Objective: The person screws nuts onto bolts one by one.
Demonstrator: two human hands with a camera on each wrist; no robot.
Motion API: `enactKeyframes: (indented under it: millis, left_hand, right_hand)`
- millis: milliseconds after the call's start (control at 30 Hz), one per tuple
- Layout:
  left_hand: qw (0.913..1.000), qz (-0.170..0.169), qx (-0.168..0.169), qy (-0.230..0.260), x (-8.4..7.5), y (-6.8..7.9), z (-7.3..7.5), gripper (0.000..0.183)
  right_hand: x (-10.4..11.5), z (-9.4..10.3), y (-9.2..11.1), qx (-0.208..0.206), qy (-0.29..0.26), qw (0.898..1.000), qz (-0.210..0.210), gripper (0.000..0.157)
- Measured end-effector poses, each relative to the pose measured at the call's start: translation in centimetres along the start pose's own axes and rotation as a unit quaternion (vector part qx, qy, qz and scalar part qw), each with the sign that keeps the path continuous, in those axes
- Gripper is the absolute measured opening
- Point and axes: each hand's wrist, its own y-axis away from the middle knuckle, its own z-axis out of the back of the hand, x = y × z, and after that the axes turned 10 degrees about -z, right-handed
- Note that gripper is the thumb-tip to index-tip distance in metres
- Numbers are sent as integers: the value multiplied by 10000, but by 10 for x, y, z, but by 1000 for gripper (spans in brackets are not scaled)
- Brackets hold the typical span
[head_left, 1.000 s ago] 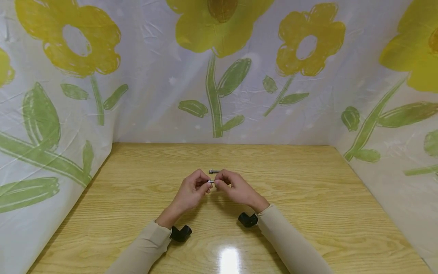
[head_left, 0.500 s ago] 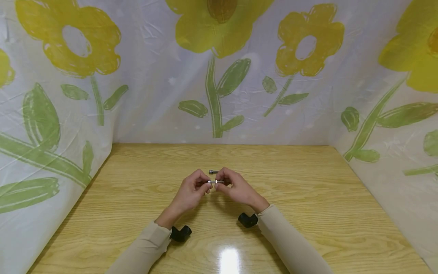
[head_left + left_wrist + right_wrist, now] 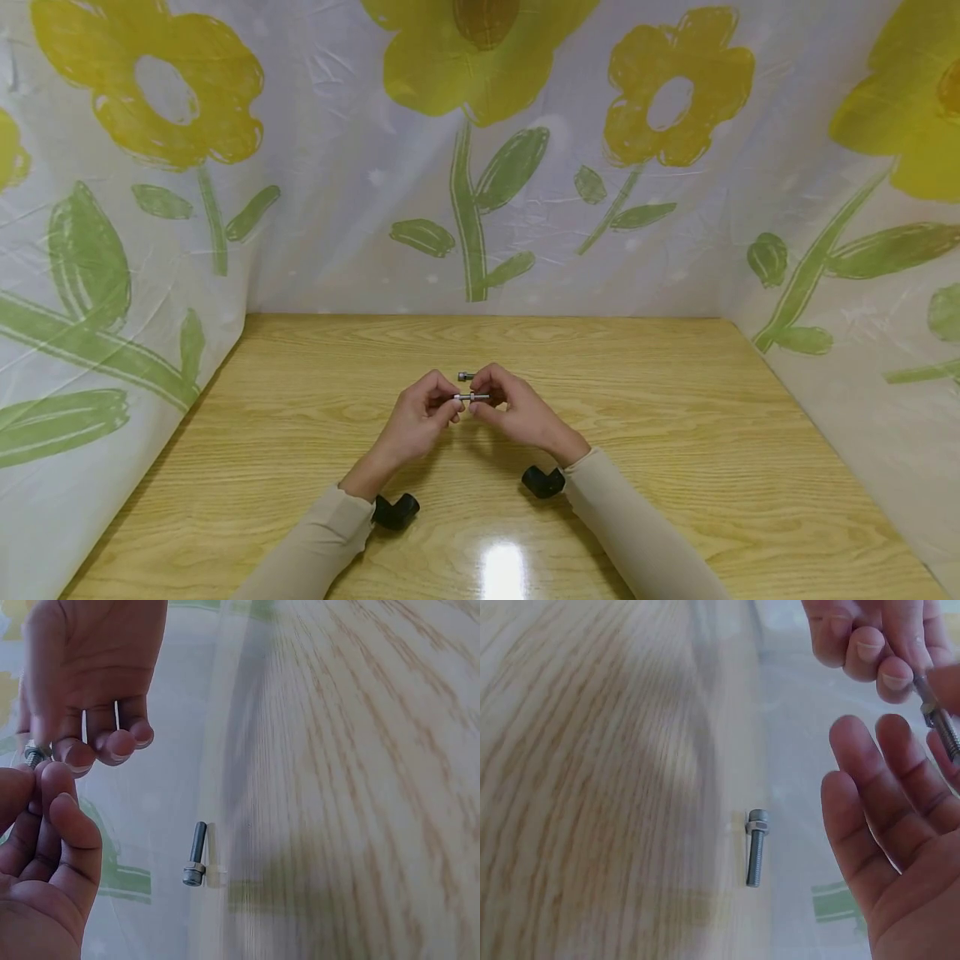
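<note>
Near the table's middle, my left hand [image 3: 423, 417] pinches the head end of a metal bolt [image 3: 946, 739] between thumb and fingers. The bolt lies level, its threaded end pointing right. A small nut [image 3: 929, 712] sits partway along its shank. My right hand [image 3: 525, 417] has thumb and index finger at this nut; its other fingers spread loosely in the right wrist view. That thumb looks blurred in the left wrist view. Behind the hands lies a second bolt [image 3: 197, 851] with a nut up against its head; the right fingers partly cover it in the head view.
The wooden table [image 3: 337, 358] carries everything. A white curtain with yellow flowers [image 3: 337, 208] hangs along its back and both sides. Black wrist-camera mounts [image 3: 397, 512] stick out below each sleeve. A bright light reflection [image 3: 503, 571] shows near the front.
My right fingers have shifted on the bolt, uncovering its threaded end and the nut. The right index finger has risen slightly and covers more of the lying bolt. The left hand keeps its hold.
</note>
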Motion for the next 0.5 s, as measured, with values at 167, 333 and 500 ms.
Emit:
enactKeyframes:
  millis: [167,333,500]
  left_hand:
    - [10000,27,-24,-3,-1,0,0,5]
    - [10000,-55,12,-17,-1,0,0,5]
    - [10000,33,5,53,-1,0,0,7]
  right_hand:
    - [0,0,0,85,219,9997,28,19]
    - [2,1,1,83,483,9987,-139,41]
    - [4,1,1,65,163,9996,-210,25]
